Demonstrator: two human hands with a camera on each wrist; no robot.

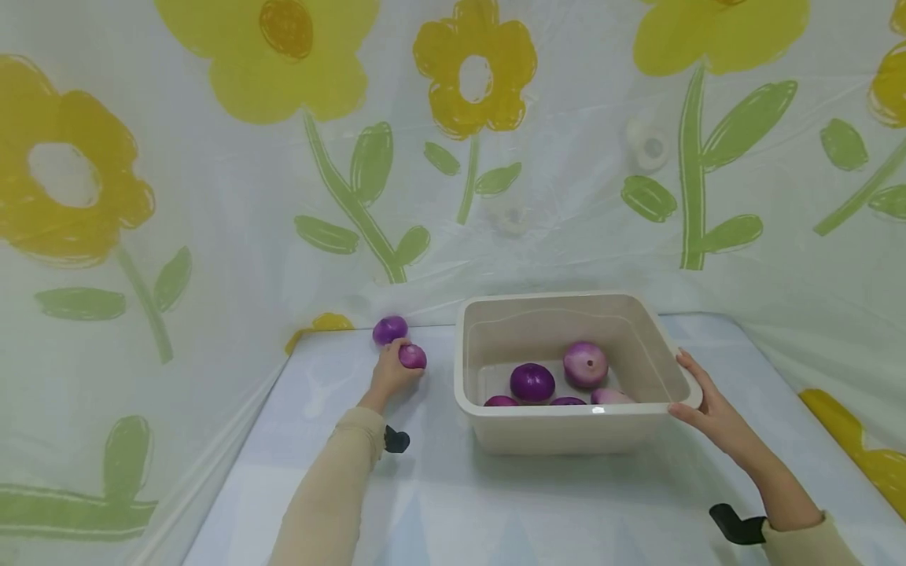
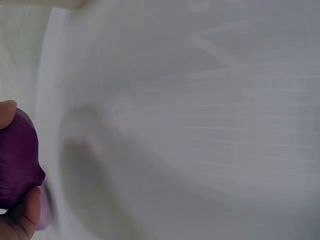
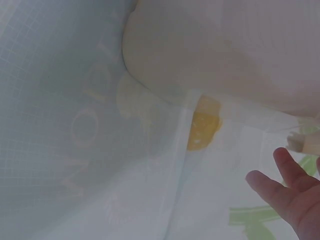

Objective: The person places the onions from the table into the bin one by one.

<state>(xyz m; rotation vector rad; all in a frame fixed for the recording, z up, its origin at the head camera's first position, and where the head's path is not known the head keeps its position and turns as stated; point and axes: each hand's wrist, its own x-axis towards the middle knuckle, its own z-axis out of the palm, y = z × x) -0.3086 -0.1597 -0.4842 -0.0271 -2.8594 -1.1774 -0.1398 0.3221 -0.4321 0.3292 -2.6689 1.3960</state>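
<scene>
My left hand (image 1: 393,373) pinches a red onion (image 1: 412,356) between thumb and fingertips, left of the bin. In the left wrist view, that purple onion (image 2: 19,160) shows its pointed end between the digits. Just behind it, another red onion (image 1: 390,330) lies at the table's back edge. Several red onions, one of them a paler onion (image 1: 585,364), are inside a beige plastic bin (image 1: 559,431); its front wall partly hides the nearest ones. Around the bin's front right corner, my right hand (image 1: 715,413) holds the rim, thumb at the front and fingers along the side.
A pale patterned cloth covers the table (image 1: 439,503). Behind it and at both sides hangs a white curtain (image 1: 566,212) with yellow flowers, meeting the table close behind the bin. A dark wrist mount (image 1: 738,525) sticks out from the right sleeve.
</scene>
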